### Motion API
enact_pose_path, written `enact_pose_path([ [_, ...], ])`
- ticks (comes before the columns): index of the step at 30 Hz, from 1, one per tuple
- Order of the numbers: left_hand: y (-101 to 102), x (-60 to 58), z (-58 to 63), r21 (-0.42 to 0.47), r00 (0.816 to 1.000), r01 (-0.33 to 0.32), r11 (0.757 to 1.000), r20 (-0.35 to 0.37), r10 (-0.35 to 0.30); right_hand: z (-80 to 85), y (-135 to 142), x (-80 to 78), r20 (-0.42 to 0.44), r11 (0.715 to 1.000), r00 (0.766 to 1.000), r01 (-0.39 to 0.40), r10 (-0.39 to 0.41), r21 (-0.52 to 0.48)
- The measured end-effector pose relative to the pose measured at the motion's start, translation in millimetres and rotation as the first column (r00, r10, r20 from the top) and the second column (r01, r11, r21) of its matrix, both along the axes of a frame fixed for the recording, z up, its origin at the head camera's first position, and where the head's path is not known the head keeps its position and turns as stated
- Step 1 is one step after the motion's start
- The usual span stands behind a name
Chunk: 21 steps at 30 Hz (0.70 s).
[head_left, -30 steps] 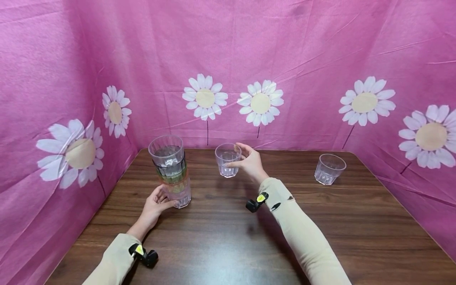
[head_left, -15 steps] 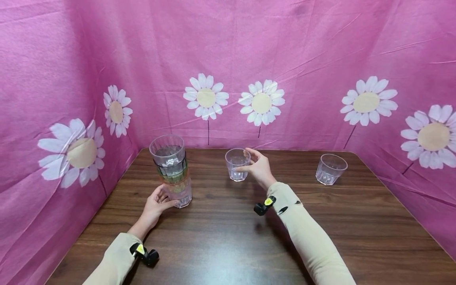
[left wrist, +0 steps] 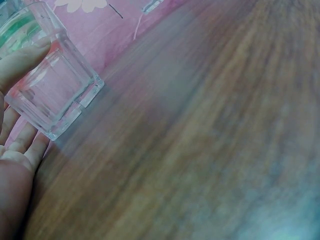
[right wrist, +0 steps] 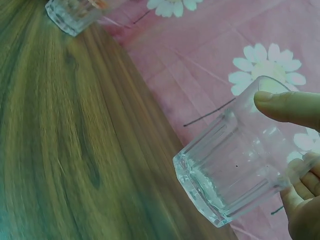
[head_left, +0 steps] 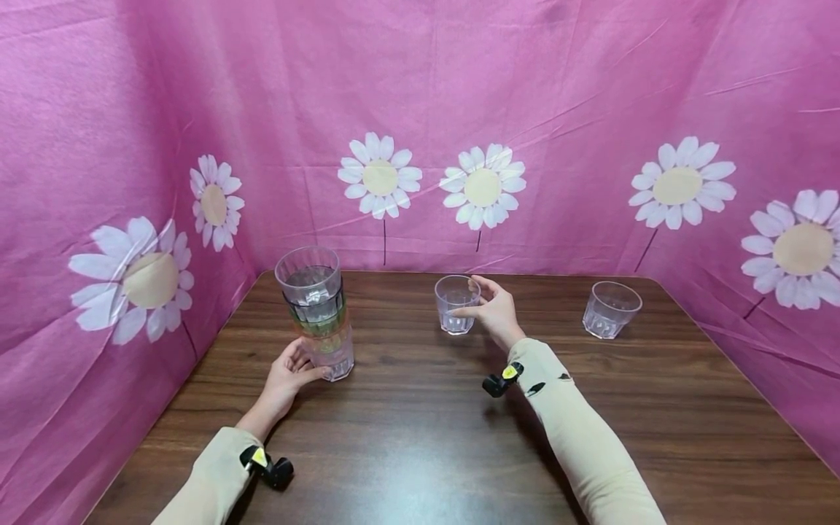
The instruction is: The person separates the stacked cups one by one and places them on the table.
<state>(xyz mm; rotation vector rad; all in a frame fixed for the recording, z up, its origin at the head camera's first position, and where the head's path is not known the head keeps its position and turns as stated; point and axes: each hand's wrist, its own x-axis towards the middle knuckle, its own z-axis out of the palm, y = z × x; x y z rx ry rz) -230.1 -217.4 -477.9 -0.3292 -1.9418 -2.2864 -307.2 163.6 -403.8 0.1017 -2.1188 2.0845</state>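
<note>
On the left of the table stands a tall upright stack of nested glasses [head_left: 315,321], clear at the top, with dark, green and orange tints lower down. My left hand [head_left: 282,383] holds its bottom glass, thumb on the near side. The left wrist view shows that faceted clear base [left wrist: 55,90] between thumb and fingers. Toward the back middle, my right hand [head_left: 496,312] grips a clear glass [head_left: 453,306] by its right side, mouth up. In the right wrist view the thumb [right wrist: 290,107] presses near the rim, fingers on the opposite side.
Another clear glass [head_left: 612,310] stands upright at the back right of the brown wood-grain table [head_left: 407,423]. Pink cloth [head_left: 420,73] with white daisies surrounds the table at the back and sides. A small black camera sits on each wrist.
My right hand has moved to the right with the clear glass, away from the stack. My left hand and the stack have stayed in place.
</note>
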Motion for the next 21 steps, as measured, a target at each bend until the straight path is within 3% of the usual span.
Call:
enact_pose_path([
  [21, -0.6, -0.1, -1.3, 0.002, 1.0, 0.004, 1.0, -0.01, -0.004, -10.2, 45.0, -3.1, 0.005, 0.992, 0.992, 0.124, -0.124, 0.001],
])
